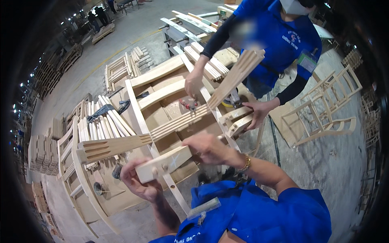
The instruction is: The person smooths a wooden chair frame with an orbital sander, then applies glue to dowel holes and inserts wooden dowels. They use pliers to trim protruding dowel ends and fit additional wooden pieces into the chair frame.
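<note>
A short, thick wooden furniture part (174, 160) with a pale chalk mark and a dowel end on its face hangs tilted in front of me. My left hand (142, 182) is closed round its left end, thumb up. My right hand (208, 148) grips its right end, some of the fingers hidden behind it. Beyond it lies a wooden frame (162, 99) of long rails and curved crosspieces. Slatted grooved wood strips (115, 146) reach to the frame's left side, and a light rail (174, 190) with a hole passes just below the part.
Across the frame a co-worker in blue (275, 36) holds wooden parts with dowels (239, 121). A red-handled tool (188, 106) lies inside the frame. Bundled round wooden legs (107, 119) and a small dark bowl (98, 187) are at left. Chair frames (324, 109) stand at right.
</note>
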A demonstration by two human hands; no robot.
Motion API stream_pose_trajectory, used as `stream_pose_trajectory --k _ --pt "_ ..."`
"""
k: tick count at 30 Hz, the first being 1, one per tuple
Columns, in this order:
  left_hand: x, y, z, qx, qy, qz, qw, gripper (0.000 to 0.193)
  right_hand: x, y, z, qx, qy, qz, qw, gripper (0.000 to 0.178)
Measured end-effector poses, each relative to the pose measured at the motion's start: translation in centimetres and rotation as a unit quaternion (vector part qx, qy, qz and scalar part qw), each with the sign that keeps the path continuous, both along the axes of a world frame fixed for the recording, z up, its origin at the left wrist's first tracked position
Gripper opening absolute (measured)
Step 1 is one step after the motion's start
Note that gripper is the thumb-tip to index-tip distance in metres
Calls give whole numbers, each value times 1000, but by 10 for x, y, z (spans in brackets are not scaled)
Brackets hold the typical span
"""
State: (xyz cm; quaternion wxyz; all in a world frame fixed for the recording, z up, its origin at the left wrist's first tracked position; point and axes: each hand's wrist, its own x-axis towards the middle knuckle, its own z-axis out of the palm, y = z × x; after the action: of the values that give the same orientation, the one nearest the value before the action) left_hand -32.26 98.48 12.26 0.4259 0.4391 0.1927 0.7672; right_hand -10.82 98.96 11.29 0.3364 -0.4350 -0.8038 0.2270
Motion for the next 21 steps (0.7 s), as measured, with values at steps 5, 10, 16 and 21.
stream_pose_trajectory --k 5,10,16,21 --pt "-4 -21 -33 -191 143 74 968 91 -36 13 4 -81 17 189 978 41" --pt "-45 -26 -55 -222 94 45 970 73 29 149 -19 -35 -171 -59 983 34" --pt "-68 -33 -82 -175 93 84 976 75 71 206 -73 -73 -612 27 787 54" --pt "-95 -31 -107 -212 146 60 964 74 63 204 -78 -88 -563 61 820 44"
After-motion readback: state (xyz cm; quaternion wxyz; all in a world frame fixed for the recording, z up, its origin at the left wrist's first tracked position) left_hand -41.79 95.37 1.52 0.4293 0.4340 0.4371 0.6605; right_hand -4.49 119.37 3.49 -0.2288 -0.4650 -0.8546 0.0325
